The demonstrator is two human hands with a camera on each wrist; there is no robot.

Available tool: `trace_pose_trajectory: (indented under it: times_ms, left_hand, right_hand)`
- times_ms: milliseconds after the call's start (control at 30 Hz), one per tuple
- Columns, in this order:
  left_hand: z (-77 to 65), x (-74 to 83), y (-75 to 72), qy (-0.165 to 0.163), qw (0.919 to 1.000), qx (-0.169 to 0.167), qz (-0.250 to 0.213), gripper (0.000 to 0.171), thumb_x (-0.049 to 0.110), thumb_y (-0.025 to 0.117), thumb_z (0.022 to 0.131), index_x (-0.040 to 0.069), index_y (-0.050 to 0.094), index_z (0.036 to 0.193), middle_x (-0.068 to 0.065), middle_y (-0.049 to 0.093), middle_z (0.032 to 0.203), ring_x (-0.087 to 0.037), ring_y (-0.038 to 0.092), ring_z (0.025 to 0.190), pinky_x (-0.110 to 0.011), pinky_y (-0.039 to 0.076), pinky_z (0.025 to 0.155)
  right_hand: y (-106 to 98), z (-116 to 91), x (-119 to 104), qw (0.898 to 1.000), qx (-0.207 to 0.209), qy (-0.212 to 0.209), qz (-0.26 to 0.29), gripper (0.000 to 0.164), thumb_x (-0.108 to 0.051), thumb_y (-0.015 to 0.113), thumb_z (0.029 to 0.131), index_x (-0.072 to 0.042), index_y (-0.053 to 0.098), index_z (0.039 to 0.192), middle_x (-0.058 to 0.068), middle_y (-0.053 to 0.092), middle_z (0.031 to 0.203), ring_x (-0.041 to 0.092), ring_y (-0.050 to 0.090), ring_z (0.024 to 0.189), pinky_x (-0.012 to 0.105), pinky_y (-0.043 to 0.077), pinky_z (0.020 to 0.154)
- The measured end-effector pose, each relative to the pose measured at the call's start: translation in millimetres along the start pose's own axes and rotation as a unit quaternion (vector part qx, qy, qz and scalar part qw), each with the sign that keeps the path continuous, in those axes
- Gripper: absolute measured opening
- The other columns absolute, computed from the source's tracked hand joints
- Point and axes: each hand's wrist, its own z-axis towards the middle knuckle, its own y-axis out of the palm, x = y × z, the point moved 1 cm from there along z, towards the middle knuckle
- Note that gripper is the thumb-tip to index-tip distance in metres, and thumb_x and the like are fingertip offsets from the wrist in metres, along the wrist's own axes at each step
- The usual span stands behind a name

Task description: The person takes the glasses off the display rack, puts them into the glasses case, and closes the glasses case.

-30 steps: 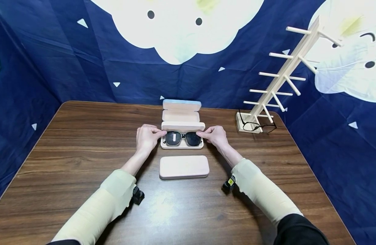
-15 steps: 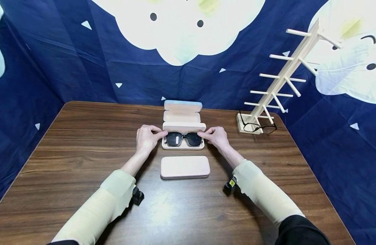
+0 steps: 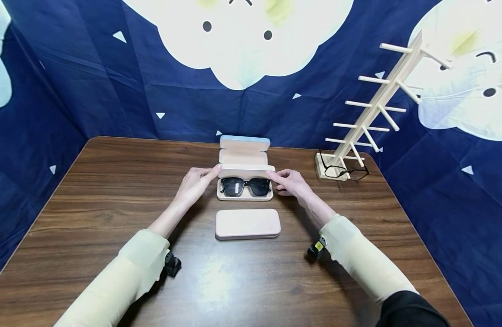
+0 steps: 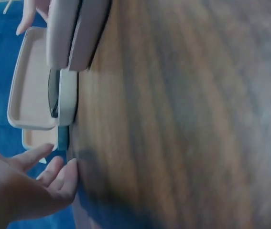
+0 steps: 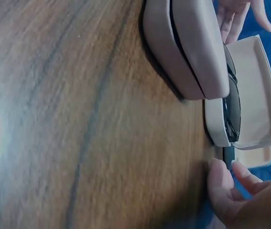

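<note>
Dark sunglasses (image 3: 245, 186) lie in a pale pink glasses case (image 3: 247, 198), whose lid (image 3: 247, 171) stands raised behind them. At the lid's left edge is my left hand (image 3: 194, 185), its fingers extended and nothing between them. My right hand (image 3: 292, 182) is at the opposite edge, forefinger reaching to the lid's side. In the left wrist view, thumb and fingers of the left hand (image 4: 32, 183) are spread apart beside the case. The right wrist view has the right hand (image 5: 254, 191) near the case's end, fingers loosely bent and holding nothing.
A closed pale pink case (image 3: 248, 224) lies in front of the opened one. Behind it stands another open case (image 3: 243, 157) with a blue outside. At right, a wooden peg stand (image 3: 371, 111) leans toward the right in view; black-framed glasses (image 3: 336, 171) hang at its base.
Both hands have let go of the sunglasses and moved apart, up to the lid's two sides. The sunglasses stay in the case, and the lid is still raised.
</note>
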Motion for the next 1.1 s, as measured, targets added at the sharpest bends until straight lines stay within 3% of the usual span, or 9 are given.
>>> trace_pose_trajectory:
  times_ms: [100, 133, 200, 333, 367, 467, 633, 933, 1100]
  left_hand:
    - [0.8, 1.7, -7.2, -0.013, 0.9993, -0.034, 0.0, 0.088, 0.083, 0.038, 0.093, 0.014, 0.065, 0.14, -0.011, 0.057, 0.152, -0.032, 0.047, 0.146, -0.054, 0.035, 0.121]
    - [1.4, 2.9, -9.1, -0.02, 0.9988, -0.044, 0.004, 0.089, 0.084, 0.037, 0.092, 0.012, 0.07, 0.132, -0.012, 0.063, 0.144, -0.032, 0.053, 0.138, -0.052, 0.041, 0.115]
    - [3.0, 5.7, -12.3, -0.038, 0.9969, -0.069, 0.001, 0.09, 0.085, 0.037, 0.092, 0.01, 0.07, 0.13, -0.013, 0.064, 0.14, -0.032, 0.057, 0.131, -0.05, 0.046, 0.109]
    - [8.1, 11.3, -17.4, -0.072, 0.9895, -0.122, -0.031, 0.092, 0.081, 0.038, 0.094, 0.004, 0.063, 0.137, -0.016, 0.062, 0.141, -0.032, 0.057, 0.126, -0.044, 0.053, 0.103]
    - [9.5, 12.1, -18.3, -0.079, 0.9871, -0.132, -0.044, 0.095, 0.081, 0.04, 0.094, 0.003, 0.055, 0.147, -0.016, 0.056, 0.151, -0.033, 0.054, 0.133, -0.046, 0.052, 0.107]
    - [14.5, 13.0, -20.3, -0.103, 0.9802, -0.156, -0.067, 0.102, 0.083, 0.041, 0.092, 0.0, 0.048, 0.151, -0.016, 0.053, 0.155, -0.034, 0.049, 0.138, -0.048, 0.049, 0.112]
    - [20.5, 12.6, -21.6, -0.136, 0.9727, -0.174, -0.072, 0.102, 0.084, 0.039, 0.091, -0.001, 0.054, 0.146, -0.017, 0.055, 0.151, -0.031, 0.047, 0.134, -0.047, 0.048, 0.112]
    - [23.6, 18.9, -18.2, -0.146, 0.9659, -0.199, -0.076, 0.107, 0.087, 0.037, 0.089, -0.002, 0.05, 0.147, -0.02, 0.051, 0.153, -0.032, 0.046, 0.135, -0.046, 0.05, 0.109]
    - [24.6, 22.3, -14.9, -0.155, 0.9644, -0.198, -0.083, 0.103, 0.084, 0.04, 0.09, -0.002, 0.05, 0.146, -0.02, 0.051, 0.15, -0.029, 0.048, 0.128, -0.044, 0.052, 0.106]
  right_hand:
    - [-3.0, -2.2, -2.8, 1.0, -0.025, 0.011, -0.002, 0.069, -0.059, 0.06, 0.097, -0.002, 0.058, 0.135, 0.009, 0.062, 0.118, 0.015, 0.063, 0.09, 0.036, 0.062, 0.089]
    - [-3.9, -2.5, -3.9, 0.999, -0.034, 0.013, 0.001, 0.071, -0.062, 0.056, 0.098, -0.001, 0.058, 0.136, 0.01, 0.061, 0.12, 0.016, 0.064, 0.093, 0.038, 0.062, 0.09]
    - [-6.1, -2.9, -5.6, 0.999, -0.049, 0.019, 0.0, 0.078, -0.067, 0.049, 0.098, 0.0, 0.058, 0.137, 0.012, 0.059, 0.126, 0.019, 0.063, 0.097, 0.039, 0.062, 0.09]
    - [-9.1, -1.9, -9.7, 0.997, -0.067, 0.026, -0.013, 0.085, -0.074, 0.043, 0.096, -0.001, 0.061, 0.136, 0.015, 0.058, 0.131, 0.021, 0.064, 0.101, 0.039, 0.062, 0.089]
    - [-9.5, -1.6, -10.5, 0.997, -0.068, 0.028, -0.017, 0.086, -0.075, 0.043, 0.096, -0.001, 0.061, 0.134, 0.015, 0.058, 0.131, 0.021, 0.064, 0.101, 0.039, 0.062, 0.088]
    - [-10.1, -1.1, -12.8, 0.997, -0.072, 0.031, -0.025, 0.086, -0.077, 0.044, 0.094, 0.0, 0.062, 0.129, 0.014, 0.058, 0.128, 0.021, 0.064, 0.1, 0.04, 0.062, 0.088]
    - [-9.0, 0.3, -14.8, 0.995, -0.083, 0.038, -0.037, 0.086, -0.078, 0.045, 0.093, 0.001, 0.061, 0.125, 0.014, 0.057, 0.128, 0.022, 0.063, 0.1, 0.043, 0.061, 0.092]
    - [-11.5, 4.3, -20.4, 0.992, -0.102, 0.055, -0.055, 0.088, -0.081, 0.045, 0.091, -0.001, 0.06, 0.124, 0.012, 0.055, 0.127, 0.023, 0.061, 0.103, 0.042, 0.062, 0.088]
    - [-12.2, 8.2, -21.3, 0.99, -0.117, 0.062, -0.055, 0.089, -0.084, 0.045, 0.089, -0.003, 0.061, 0.122, 0.011, 0.055, 0.127, 0.024, 0.06, 0.103, 0.041, 0.063, 0.086]
